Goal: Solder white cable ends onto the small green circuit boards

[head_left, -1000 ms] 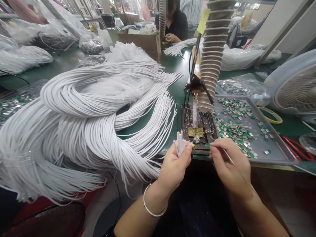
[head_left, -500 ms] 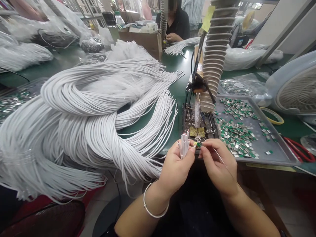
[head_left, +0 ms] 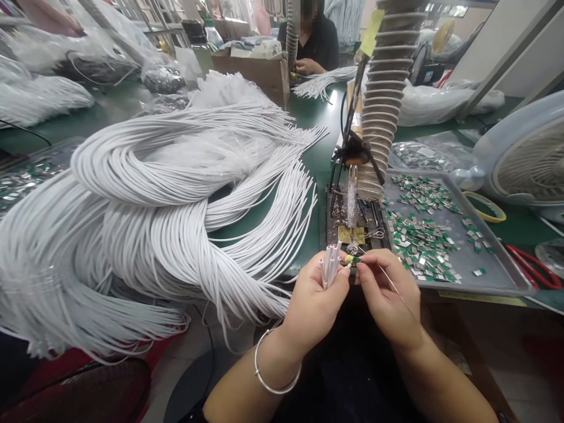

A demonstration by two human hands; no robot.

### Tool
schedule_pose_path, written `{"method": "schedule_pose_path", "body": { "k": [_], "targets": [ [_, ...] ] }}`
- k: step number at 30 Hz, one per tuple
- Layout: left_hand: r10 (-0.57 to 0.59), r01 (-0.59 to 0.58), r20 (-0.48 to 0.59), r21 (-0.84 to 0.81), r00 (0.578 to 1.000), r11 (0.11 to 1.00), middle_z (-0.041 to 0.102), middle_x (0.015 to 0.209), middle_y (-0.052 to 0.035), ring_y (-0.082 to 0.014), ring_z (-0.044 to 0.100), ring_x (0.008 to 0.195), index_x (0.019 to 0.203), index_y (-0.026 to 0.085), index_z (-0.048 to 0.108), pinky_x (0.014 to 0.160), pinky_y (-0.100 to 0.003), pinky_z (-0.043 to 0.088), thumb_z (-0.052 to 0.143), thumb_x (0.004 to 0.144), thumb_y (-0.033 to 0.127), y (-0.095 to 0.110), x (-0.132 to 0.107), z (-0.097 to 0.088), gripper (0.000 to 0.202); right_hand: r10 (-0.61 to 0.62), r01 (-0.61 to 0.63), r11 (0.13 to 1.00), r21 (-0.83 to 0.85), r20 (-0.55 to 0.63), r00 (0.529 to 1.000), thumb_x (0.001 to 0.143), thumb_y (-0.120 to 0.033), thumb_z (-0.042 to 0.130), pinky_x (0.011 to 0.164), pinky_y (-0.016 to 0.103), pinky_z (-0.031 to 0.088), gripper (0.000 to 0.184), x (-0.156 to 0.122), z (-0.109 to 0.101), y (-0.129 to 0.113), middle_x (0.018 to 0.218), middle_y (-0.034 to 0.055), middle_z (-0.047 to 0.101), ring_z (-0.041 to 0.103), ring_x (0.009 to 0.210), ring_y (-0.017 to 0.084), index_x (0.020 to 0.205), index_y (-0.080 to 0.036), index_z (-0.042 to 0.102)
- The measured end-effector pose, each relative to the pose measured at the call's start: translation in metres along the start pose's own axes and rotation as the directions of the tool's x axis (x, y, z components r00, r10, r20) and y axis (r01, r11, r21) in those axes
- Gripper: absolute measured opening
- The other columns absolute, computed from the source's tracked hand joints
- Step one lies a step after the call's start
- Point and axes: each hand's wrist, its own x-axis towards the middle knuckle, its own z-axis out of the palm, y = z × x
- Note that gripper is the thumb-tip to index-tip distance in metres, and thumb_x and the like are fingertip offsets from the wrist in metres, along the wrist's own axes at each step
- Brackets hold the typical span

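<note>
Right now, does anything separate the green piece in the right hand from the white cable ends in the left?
Nothing visible: the green piece, pinched in the right hand, sits close beside the white cable ends in the left hand.

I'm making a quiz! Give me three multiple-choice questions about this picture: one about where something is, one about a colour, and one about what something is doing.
1. Where is the metal bangle?
A) left wrist
B) right wrist
C) on a finger

2. What colour are the scissors' handles?
A) blue
B) red
C) yellow

3. What is the left hand doing?
A) lying open and empty
B) gripping a bundle of white cable ends
C) holding the scissors

Answers:
1. A, because the bangle circles the left arm by the wrist.
2. B, because red loops lie beside the metal tray.
3. B, because its fingers curl around the cable ends.
</note>
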Motion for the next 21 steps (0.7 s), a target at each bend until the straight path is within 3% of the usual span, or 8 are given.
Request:
{"method": "schedule_pose_path", "body": {
  "k": [5, 9, 15, 21],
  "targets": [
    [0.015, -0.012, -0.045, 0.059, 0.999, 0.998, 0.046, 0.062, 0.0049, -0.009, 0.038, 0.054, 0.091, 0.016, 0.058, 0.058, -0.023, 0.036, 0.058, 0.083, 0.026, 0.002, 0.0, 0.002, 0.013, -0.008, 0.008, 1.0, 0.014, 0.011, 1.0, 0.085, -0.015, 0.054, 0.058, 0.026, 0.053, 0.007, -0.001, 0.0, 0.001, 0.08, 0.0017, 0.061, 0.061, 0.066, 0.013, 0.088, -0.02, 0.058],
    [-0.003, 0.007, -0.09, 0.041, 0.996, 0.999, 0.048, 0.063, 0.0041, -0.0094, 0.042, 0.057, 0.088, 0.017, 0.058, 0.059, -0.023, 0.037, 0.059, 0.081, 0.025, 0.001, 0.001, 0.002, 0.01, -0.111, 0.11, 0.992, -0.066, -0.006, 0.994, 0.088, -0.015, 0.047, 0.062, 0.032, 0.055, 0.016, -0.003, -0.001, 0.003, 0.087, 0.0056, 0.062, 0.062, 0.073, 0.016, 0.098, -0.02, 0.057],
    [-0.079, 0.075, -0.109, -0.045, 0.991, 0.996, 0.041, 0.054, 0.0082, -0.0069, 0.033, 0.048, 0.088, 0.017, 0.058, 0.053, -0.023, 0.031, 0.062, 0.079, 0.027, 0.002, 0.006, 0.003, 0.014, -0.153, 0.156, 0.988, 0.008, -0.153, 0.976, 0.09, -0.015, 0.04, 0.061, 0.033, 0.058, 0.032, -0.012, 0.003, 0.007, 0.097, 0.008, 0.065, 0.065, 0.075, 0.016, 0.119, -0.022, 0.051],
    [-0.109, 0.101, -0.103, -0.088, 0.989, 0.991, 0.037, 0.051, 0.0096, -0.0059, 0.027, 0.045, 0.086, 0.017, 0.056, 0.05, -0.023, 0.026, 0.065, 0.076, 0.026, 0.009, 0.008, 0.008, 0.017, -0.189, 0.191, 0.982, -0.002, -0.159, 0.969, 0.088, -0.01, 0.045, 0.067, 0.034, 0.06, 0.028, -0.014, 0.004, 0.011, 0.1, 0.0075, 0.069, 0.069, 0.078, 0.017, 0.111, -0.022, 0.056]
  ]
}}
